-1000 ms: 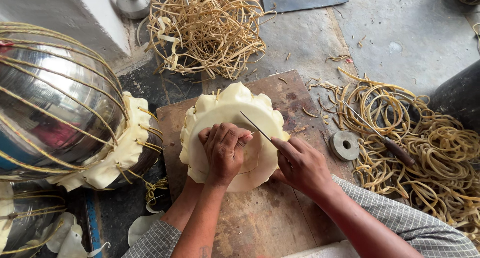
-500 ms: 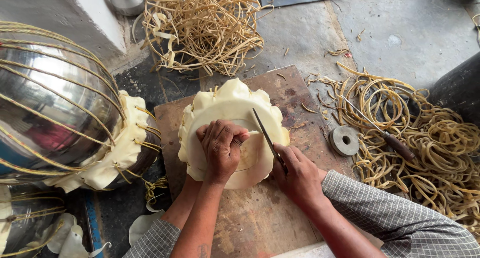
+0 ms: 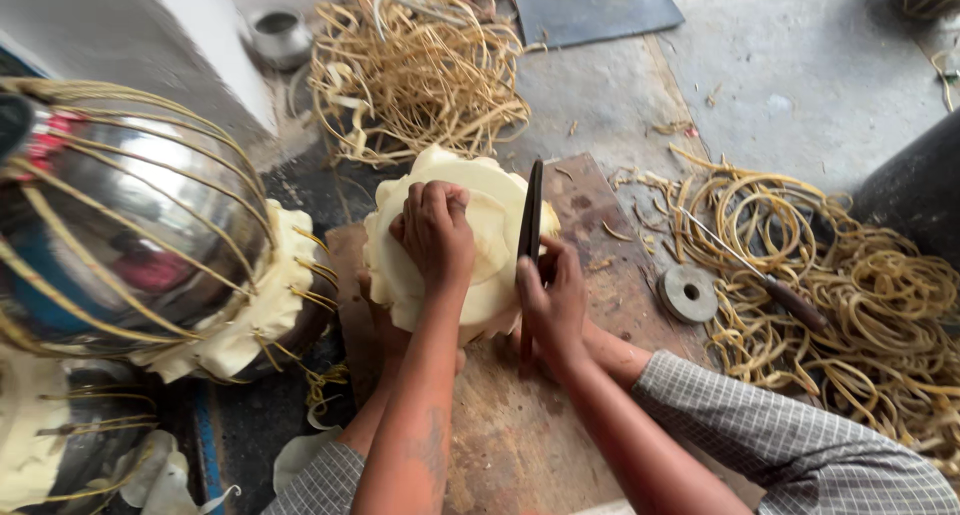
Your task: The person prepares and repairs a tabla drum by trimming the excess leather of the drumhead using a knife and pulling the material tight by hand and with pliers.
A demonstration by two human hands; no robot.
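A pale cream round piece with a scalloped rim (image 3: 487,225) lies on a brown wooden board (image 3: 520,445). My left hand (image 3: 436,233) presses down flat on top of it. My right hand (image 3: 549,300) grips a dark knife (image 3: 530,225) whose blade stands along the piece's right edge, pointing away from me.
A shiny metal ball wrapped in cane strips (image 3: 120,215) with a cream frill stands at the left. Loose cane coils (image 3: 850,285) lie at the right with a metal disc (image 3: 687,293) and a handled tool (image 3: 770,285). Another cane pile (image 3: 420,70) and a small metal pot (image 3: 280,35) sit beyond.
The knife swung from slanting across the cream piece to standing straight along its right edge. My right hand drew in toward the piece; my left hand stayed pressed on it.
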